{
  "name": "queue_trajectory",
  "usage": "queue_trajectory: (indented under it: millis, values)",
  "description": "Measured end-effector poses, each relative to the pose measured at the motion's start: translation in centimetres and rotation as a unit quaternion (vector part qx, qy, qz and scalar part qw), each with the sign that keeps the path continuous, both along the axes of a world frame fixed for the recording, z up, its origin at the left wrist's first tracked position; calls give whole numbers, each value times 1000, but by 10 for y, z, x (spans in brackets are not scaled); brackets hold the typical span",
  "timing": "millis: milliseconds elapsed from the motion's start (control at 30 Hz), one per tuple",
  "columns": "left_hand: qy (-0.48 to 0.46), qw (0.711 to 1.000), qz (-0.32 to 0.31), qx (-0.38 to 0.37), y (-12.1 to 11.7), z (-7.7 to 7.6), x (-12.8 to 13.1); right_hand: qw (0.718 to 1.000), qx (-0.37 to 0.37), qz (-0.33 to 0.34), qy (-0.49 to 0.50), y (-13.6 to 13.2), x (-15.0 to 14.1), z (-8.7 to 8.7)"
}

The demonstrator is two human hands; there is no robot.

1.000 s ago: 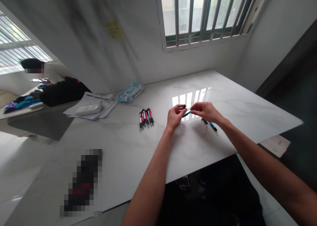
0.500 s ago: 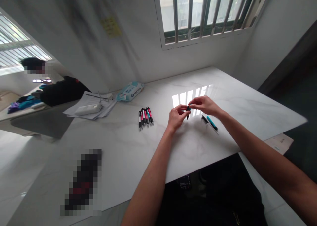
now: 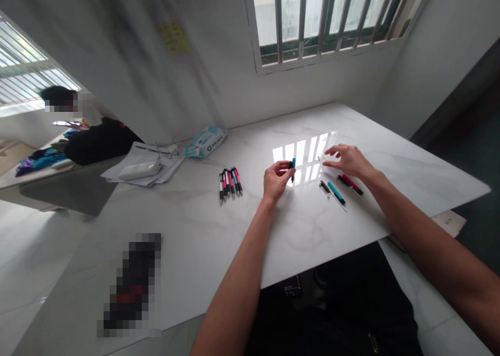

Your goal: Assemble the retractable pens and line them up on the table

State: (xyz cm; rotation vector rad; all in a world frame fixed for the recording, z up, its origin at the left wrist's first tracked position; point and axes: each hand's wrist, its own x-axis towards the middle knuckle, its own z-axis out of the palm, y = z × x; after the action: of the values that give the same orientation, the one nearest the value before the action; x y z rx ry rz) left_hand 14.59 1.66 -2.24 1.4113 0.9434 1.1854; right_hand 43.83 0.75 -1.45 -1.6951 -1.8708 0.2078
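— White tabletop [image 3: 187, 231], grey-veined, set against a pale wall [image 3: 219, 49]. What's at the centre?

— A teal-and-black pen part [image 3: 293, 169], roughly upright, pinched between thumb and fingers of the left hand [image 3: 276, 181], above the middle of the tabletop.

— And the right hand [image 3: 349, 161]?

— Open, thumb and forefinger parted. Near their tips, a small pale piece [image 3: 321, 158]. Too small to name; contact, cannot tell.

— Nearest loose items?

— Below the right hand: a short black part [image 3: 324, 188], a teal barrel [image 3: 336, 193] with a black end, a thin white rod [image 3: 339, 202] close along it. Further right, a red barrel [image 3: 351, 184], black-ended, a dark piece [image 3: 344, 180] just beside it.

— Left of the left hand?

— A row of pens [image 3: 230, 184], lying side by side: white, red and teal bodies, black grips, tips toward the wearer.

— Farther out?

— Wipes packet [image 3: 205, 142] near the wall. Next to it, loose papers [image 3: 167, 175] with a white device [image 3: 140, 170] on top. Nearer the wearer, at left, a dark object [image 3: 130, 283], pixelated.

— Beyond the tabletop?

— Barred window [image 3: 328, 17], yellow note [image 3: 174, 37] on the wall. Far left, a seated person [image 3: 91, 114] holding a phone [image 3: 66, 123].
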Motion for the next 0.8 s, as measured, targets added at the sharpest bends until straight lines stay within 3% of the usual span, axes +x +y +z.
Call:
queue_trajectory:
  millis: [200, 500, 633, 800]
  values:
    - [-1, 1000, 8, -7, -1, 1, 1, 998, -45, -13, 39, -3, -3, -10]
    - [5, 1000, 6, -10, -4, 6, 1, 998, -31, -45, 31, 7, -3, -15]
    - [6, 1000, 13, -10, -3, 5, 1, 997, 2, -52, 62, 5, -6, -7]
    - [0, 1000, 13, -8, -2, 1, 1, 980, 22, -2, 198, 17, -21, 12]
